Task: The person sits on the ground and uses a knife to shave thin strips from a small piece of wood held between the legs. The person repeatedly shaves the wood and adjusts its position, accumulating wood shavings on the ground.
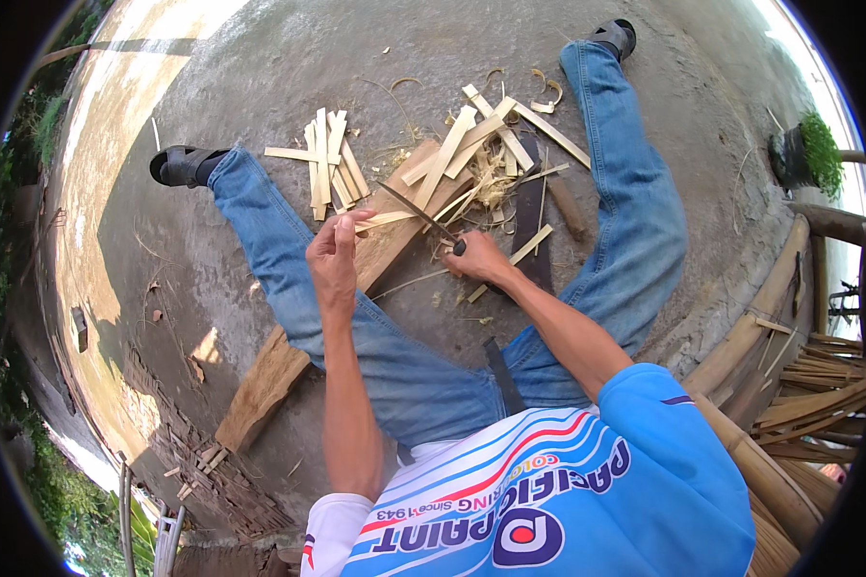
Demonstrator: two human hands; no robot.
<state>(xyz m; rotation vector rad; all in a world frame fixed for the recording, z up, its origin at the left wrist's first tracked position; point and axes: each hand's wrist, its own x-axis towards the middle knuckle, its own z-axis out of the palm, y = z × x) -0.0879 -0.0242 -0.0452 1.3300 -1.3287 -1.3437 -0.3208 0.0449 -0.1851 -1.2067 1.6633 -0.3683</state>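
A bare concrete floor [260,58] fills the view, sunlit along its left side, with a low brick edge at the lower left and stacked bamboo poles [751,327] crowding the right. The person sits with legs in blue jeans [635,212] spread wide, so the working room is the wedge of floor between them. A long wooden plank [269,380] lies there, running from lower left up toward the middle, its far end buried under a heap of bamboo strips [481,144]; a smaller bundle of strips [327,168] lies just left of it. A potted plant [803,154] stands well apart at the right. The left hand [335,258] pinches one pale strip [387,219] between thumb and fingertips; the strip points right, nearly level, over the plank. The right hand [479,258] is closed around the handle of a knife [419,213], whose blade slants up-left and meets the strip.
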